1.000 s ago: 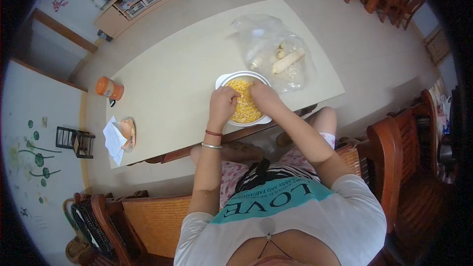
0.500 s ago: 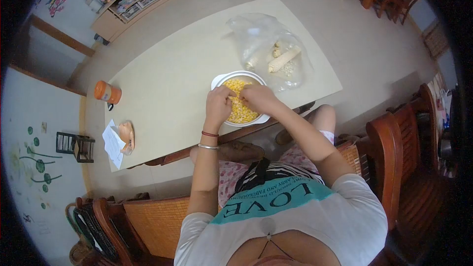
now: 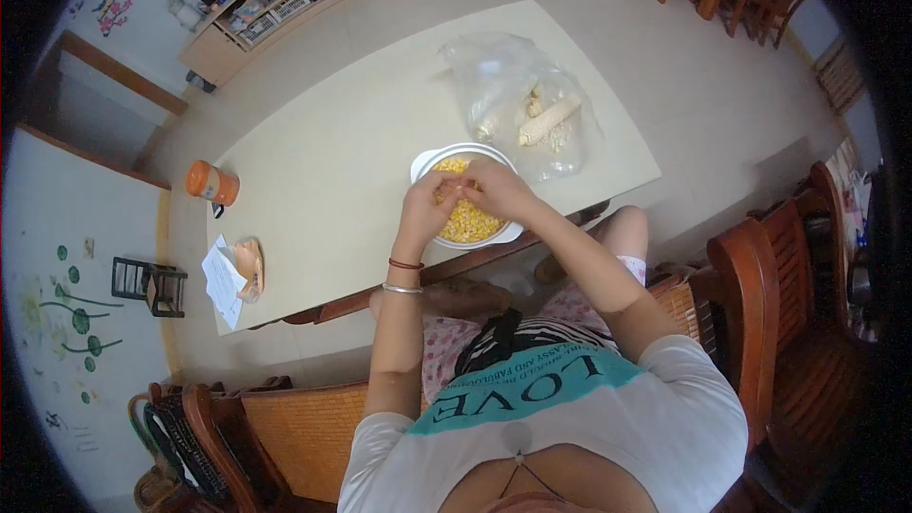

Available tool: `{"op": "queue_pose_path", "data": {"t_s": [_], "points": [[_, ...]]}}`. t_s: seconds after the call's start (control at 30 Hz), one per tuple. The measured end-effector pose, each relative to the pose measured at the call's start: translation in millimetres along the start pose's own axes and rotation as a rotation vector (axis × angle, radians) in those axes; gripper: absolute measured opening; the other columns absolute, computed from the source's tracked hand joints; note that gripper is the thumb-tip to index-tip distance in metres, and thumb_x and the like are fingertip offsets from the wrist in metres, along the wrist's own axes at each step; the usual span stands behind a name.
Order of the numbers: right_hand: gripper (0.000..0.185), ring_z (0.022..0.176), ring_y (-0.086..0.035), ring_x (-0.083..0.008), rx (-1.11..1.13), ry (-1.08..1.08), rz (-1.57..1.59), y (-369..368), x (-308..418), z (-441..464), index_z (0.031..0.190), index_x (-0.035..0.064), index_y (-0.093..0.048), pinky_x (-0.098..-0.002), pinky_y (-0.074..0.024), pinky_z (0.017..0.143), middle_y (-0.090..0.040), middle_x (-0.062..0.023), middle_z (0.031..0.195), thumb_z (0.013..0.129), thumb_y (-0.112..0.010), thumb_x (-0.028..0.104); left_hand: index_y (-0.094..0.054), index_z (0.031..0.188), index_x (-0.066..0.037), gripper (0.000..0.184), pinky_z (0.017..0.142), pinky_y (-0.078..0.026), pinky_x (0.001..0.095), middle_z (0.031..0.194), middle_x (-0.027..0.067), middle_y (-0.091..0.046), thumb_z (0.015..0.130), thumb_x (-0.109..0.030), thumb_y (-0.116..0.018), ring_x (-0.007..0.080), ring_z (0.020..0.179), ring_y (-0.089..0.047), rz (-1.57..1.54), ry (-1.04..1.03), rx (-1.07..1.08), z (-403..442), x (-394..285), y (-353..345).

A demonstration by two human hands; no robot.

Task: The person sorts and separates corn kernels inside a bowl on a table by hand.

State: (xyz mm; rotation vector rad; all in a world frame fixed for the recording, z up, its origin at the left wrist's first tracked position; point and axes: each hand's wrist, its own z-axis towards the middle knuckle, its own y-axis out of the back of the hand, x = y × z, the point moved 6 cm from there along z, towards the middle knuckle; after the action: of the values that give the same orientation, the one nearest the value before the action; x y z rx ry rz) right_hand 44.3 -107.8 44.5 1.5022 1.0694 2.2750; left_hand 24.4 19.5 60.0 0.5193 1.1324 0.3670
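A white two-handled bowl (image 3: 421,167) stands near the front edge of the table, with loose yellow corn kernels (image 3: 469,222) inside. Over its middle, my left hand (image 3: 427,202) has its fingers curled and pinched together. My right hand (image 3: 499,192) comes in from the other side, also in a pinch, so the fingertips of both hands nearly meet above the kernels. Whatever lies between the fingers is too small and too covered to make out. Just beyond the bowl, a bare corn cob (image 3: 549,122) rests on a clear plastic bag (image 3: 494,62).
On the left of the pale table (image 3: 332,152) stand an orange-lidded jar (image 3: 212,182), some white papers (image 3: 224,280) and a small tan item in clear wrap (image 3: 250,266). Wooden chairs (image 3: 746,285) flank me on the right. Across the floor is a TV cabinet (image 3: 285,9).
My hands have drawn closer together over the bowl, their fingertips now nearly meeting. The whole view has shifted slightly; bowl, bag and cob keep their places on the table.
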Motion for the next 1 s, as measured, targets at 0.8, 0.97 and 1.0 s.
{"op": "queue_pose_path", "data": {"t_s": [0.8,0.97,1.0], "points": [[0.016,0.075,-0.059,-0.0331,-0.008,-0.066,0.178,5.7,-9.7,4.9,0.079,0.0009,-0.062,-0.0396,-0.0458,0.067,-0.061,-0.0180,0.079,0.077,-0.060,0.017,-0.062,0.088,0.002,0.009,0.069,-0.048,0.0245,0.081,0.0058,-0.064,0.080,-0.002,-0.061,0.0115,0.076,-0.059,-0.392,0.250,-0.059,3.0,13.2,-8.2],[0.015,0.072,-0.058,-0.0320,-0.022,-0.061,0.167,6.6,-10.7,4.8,0.077,0.0020,-0.061,-0.0392,-0.0456,0.065,-0.060,-0.0166,0.077,0.075,-0.061,0.017,-0.059,0.088,0.005,0.006,0.068,-0.050,0.0228,0.079,0.0077,-0.065,0.082,0.004,-0.059,0.0127,0.073,-0.063,-0.369,0.265,-0.023,5.5,11.2,-9.7],[0.015,0.072,-0.058,-0.0317,-0.028,-0.060,0.153,6.7,-11.3,4.6,0.076,0.0022,-0.060,-0.0389,-0.0455,0.064,-0.060,-0.0164,0.076,0.075,-0.062,0.017,-0.059,0.088,0.005,0.006,0.068,-0.050,0.0227,0.079,0.0078,-0.065,0.082,0.004,-0.059,0.0129,0.073,-0.063,-0.370,0.266,-0.019,5.5,10.4,-9.9]]}}
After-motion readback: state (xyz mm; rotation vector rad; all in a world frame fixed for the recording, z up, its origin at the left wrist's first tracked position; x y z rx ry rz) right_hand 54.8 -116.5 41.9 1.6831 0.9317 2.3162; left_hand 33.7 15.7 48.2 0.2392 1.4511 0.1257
